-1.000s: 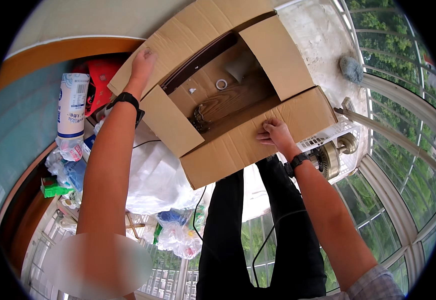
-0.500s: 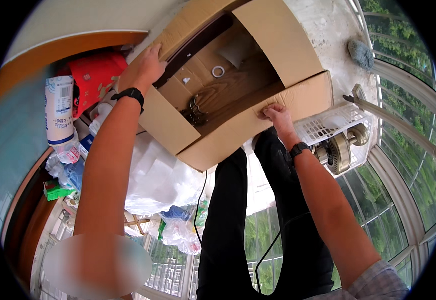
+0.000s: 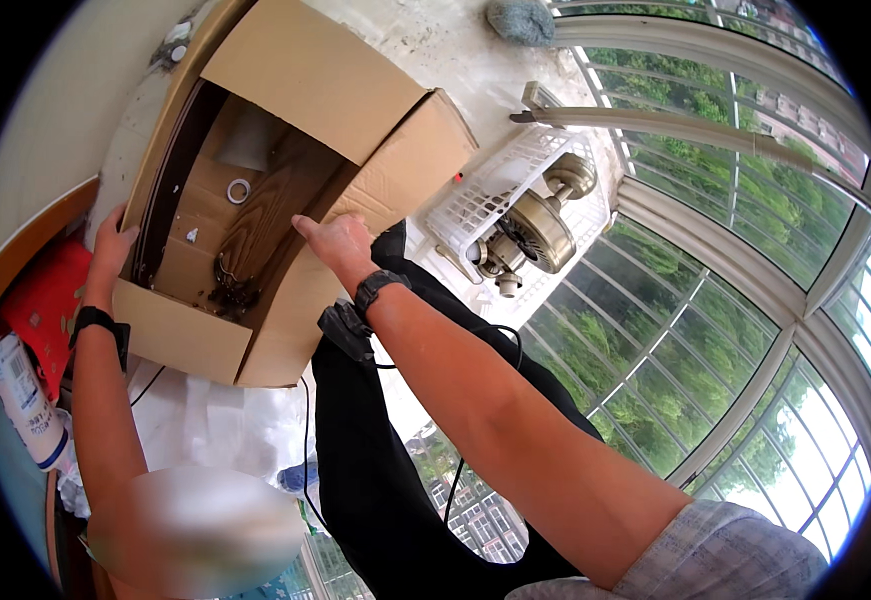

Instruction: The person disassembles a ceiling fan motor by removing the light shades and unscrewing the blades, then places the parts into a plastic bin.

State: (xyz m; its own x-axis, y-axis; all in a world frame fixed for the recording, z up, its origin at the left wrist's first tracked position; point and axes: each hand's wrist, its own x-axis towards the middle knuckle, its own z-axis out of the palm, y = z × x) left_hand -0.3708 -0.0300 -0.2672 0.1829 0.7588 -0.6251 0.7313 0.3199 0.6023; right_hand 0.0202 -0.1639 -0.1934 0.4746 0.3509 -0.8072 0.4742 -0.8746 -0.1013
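A: How are the hands set on it?

B: The left hand point(image 3: 111, 245) is wrapped over the far wall of the cardboard box point(image 3: 286, 200), fingers curled on the rim, closed on the card. The right hand point(image 3: 336, 240) lies on the near side, fingers fairly flat and pressed against the edge where a flap point(image 3: 411, 165) folds out. Whether the thumb hooks under, I cannot tell.

A: And the box itself?

B: Held between both hands, open top facing the camera, flaps spread. Inside sit a wooden board point(image 3: 266, 215), a small white ring point(image 3: 239, 190) and some dark metal bits point(image 3: 226, 290) in the lower corner.

A: What step would you call this?

B: I judge it carrying or repositioning the open box, with both hands sharing the load.

A: What does the next move need?

B: Keeping it level so the loose pieces don't slide, and steering clear of the white plastic basket point(image 3: 496, 190) with the brass-coloured fitting point(image 3: 536, 230) just beside the right hand.

A: Anything else close by?

B: A white bottle point(image 3: 26, 400) and a red thing point(image 3: 41, 300) lie past the left wrist.
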